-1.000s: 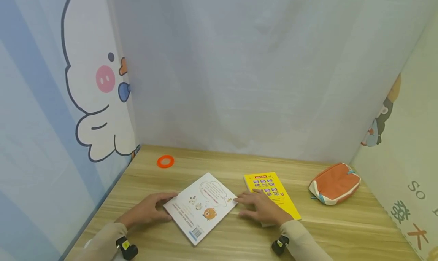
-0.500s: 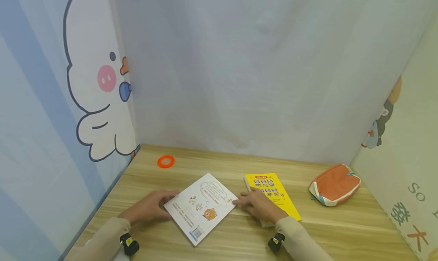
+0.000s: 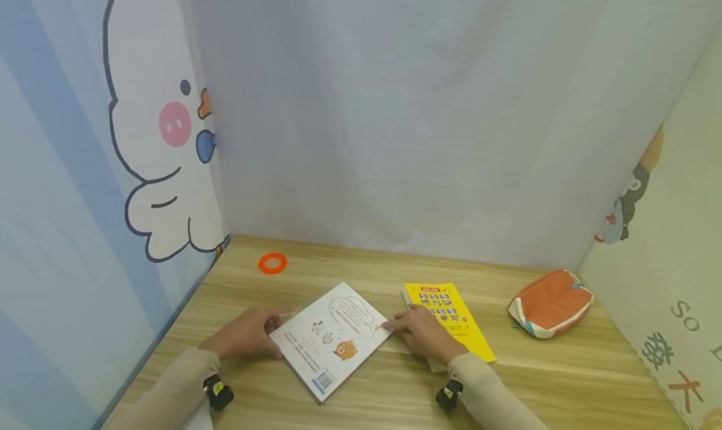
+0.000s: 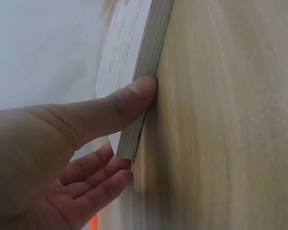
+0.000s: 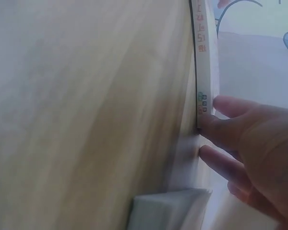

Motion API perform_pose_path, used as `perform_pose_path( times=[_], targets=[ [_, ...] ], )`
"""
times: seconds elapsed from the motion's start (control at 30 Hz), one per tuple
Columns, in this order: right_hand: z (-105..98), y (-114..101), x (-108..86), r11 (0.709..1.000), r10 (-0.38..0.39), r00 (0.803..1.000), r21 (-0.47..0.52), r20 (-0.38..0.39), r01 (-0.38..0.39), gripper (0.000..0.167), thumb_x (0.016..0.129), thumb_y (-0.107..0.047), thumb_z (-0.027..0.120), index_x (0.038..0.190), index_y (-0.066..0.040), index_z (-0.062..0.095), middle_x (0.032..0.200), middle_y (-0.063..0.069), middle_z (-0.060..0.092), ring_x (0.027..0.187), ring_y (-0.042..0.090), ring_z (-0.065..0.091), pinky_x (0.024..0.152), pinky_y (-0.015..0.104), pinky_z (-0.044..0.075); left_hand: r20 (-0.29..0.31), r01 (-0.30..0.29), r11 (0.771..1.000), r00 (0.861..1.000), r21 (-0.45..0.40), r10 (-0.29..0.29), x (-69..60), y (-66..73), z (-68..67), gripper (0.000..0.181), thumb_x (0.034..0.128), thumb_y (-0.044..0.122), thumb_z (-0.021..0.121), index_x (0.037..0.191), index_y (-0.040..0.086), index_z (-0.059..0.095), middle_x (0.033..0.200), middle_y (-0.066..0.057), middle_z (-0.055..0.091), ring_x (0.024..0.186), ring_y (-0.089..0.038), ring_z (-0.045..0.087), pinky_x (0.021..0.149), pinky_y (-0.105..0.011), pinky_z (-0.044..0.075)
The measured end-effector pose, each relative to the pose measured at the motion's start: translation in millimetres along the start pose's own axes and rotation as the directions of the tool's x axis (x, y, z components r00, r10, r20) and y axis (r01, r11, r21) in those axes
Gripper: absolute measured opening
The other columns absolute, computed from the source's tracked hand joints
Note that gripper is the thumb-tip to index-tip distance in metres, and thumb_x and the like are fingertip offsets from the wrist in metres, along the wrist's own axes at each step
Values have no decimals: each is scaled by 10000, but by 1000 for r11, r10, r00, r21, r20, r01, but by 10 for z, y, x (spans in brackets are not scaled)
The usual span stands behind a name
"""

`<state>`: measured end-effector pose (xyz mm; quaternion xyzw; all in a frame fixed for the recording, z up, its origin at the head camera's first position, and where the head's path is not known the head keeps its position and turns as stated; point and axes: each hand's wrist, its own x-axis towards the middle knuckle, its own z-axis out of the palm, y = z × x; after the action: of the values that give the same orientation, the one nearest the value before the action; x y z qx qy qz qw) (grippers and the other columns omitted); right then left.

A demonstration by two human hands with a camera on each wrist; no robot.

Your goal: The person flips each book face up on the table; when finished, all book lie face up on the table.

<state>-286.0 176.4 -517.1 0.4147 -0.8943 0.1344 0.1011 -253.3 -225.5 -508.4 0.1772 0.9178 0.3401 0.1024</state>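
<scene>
A white book (image 3: 333, 342) with cartoon animals and a barcode lies flat and turned cornerwise. Around its left corner is my left hand (image 3: 248, 335); in the left wrist view its thumb (image 4: 143, 88) presses on the page edges, while the other fingers curve near the corner. My right hand (image 3: 424, 333) pinches the right corner. Its thumb (image 5: 215, 129) touches the end of the spine (image 5: 203, 72) in the right wrist view, with the index fingertip against the cover. Under the right hand and wrist, partly hidden, lies a yellow book (image 3: 470, 333).
An orange ring (image 3: 272, 263) lies near the table's back left. An orange and white pouch (image 3: 551, 304) stands at the right. Curtains (image 3: 395, 116) close off the back and both sides of the wooden table (image 3: 350, 261). Something white (image 3: 200, 415) shows beside the left sleeve.
My right hand's fingers have drawn together at the white book's right corner and uncovered a little more of the yellow book. Both books have stayed nearly in place.
</scene>
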Motion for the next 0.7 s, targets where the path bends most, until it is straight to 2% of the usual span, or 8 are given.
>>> perform_pose_path(
  times=[0.13, 0.33, 0.53, 0.6, 0.7],
  targets=[
    [30, -32, 0, 998, 39, 999, 38, 18, -40, 253, 907, -69, 737, 1125, -176, 808, 1008, 13, 802, 864, 135, 724, 1075, 524, 485, 15, 6, 1000, 1000, -7, -6, -1, -14, 5, 889, 627, 142, 954, 1426, 20, 585, 1038, -33, 739, 887, -153, 621, 815, -346, 538],
    [53, -69, 35, 994, 85, 996, 72, 33, -87, 231, 898, -100, 753, 1118, -153, 802, 1056, 13, 809, 993, 173, 755, 1167, 591, 375, 1, 31, 999, 1000, 23, -31, -8, -15, -14, 879, 603, 154, 960, 1397, 17, 610, 1039, -43, 731, 905, -159, 613, 835, -386, 544],
    [-9, -90, 97, 981, 141, 989, 126, 35, -145, 229, 906, -119, 748, 1130, -131, 796, 1084, 25, 805, 1056, 206, 753, 1202, 556, 346, -7, 12, 999, 1000, 33, -12, 17, -41, -37, 687, 600, 148, 948, 1248, 116, 722, 938, 15, 703, 850, -152, 592, 764, -331, 510],
    [-24, -86, 102, 975, 159, 986, 150, 40, -164, 232, 913, -125, 742, 1140, -137, 794, 1102, 19, 802, 1061, 203, 751, 1183, 535, 382, -10, 9, 1000, 1000, 28, -9, 24, -37, -37, 655, 595, 143, 946, 1217, 142, 741, 924, 37, 701, 836, -144, 588, 748, -311, 500],
    [-38, -69, 73, 967, 182, 983, 172, 37, -185, 241, 896, -110, 757, 1131, -148, 798, 1111, 10, 801, 1041, 192, 754, 1072, 472, 496, 12, -9, 1000, 1000, 17, 9, 48, -9, -29, 588, 605, 158, 940, 1165, 163, 760, 915, 48, 697, 835, -144, 584, 751, -308, 489]
  ],
)
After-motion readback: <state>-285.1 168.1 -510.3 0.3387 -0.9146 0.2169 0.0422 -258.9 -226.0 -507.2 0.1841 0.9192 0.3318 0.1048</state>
